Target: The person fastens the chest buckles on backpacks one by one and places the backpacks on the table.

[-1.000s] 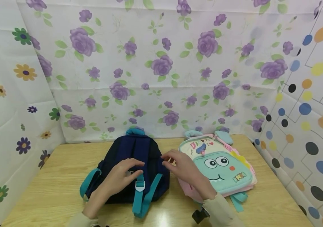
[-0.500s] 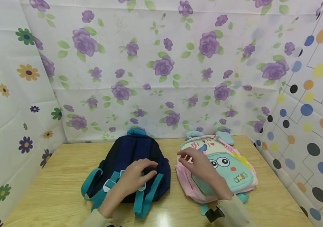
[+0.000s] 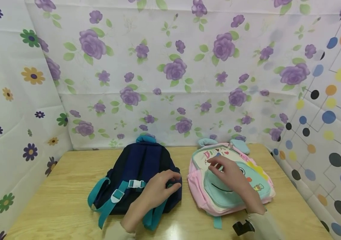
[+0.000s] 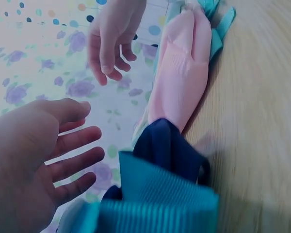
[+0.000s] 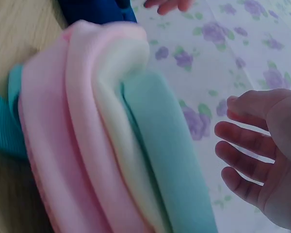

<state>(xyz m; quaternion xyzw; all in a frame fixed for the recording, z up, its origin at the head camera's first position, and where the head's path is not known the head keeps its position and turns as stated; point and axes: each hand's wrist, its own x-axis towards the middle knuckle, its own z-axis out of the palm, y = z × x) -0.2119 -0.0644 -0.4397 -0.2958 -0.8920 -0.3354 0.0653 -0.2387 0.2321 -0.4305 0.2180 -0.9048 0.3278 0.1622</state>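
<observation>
Head view: left hand (image 3: 161, 187) over a navy backpack (image 3: 137, 171), right hand (image 3: 228, 171) over a pink-and-mint one

Both hands hold nothing; their fingers are loosely bent and slightly spread, and the wrist views show those fingers apart from the bags. The navy backpack lies on the wooden table (image 3: 56, 186), its panel with the teal straps (image 3: 108, 209) and white buckle (image 3: 135, 184) facing up. Well to its right and apart from it lies the pink-and-mint backpack (image 3: 224, 197), cartoon face upward, partly hidden by the right hand. Behind both hangs a floral cloth (image 3: 174, 70)
</observation>
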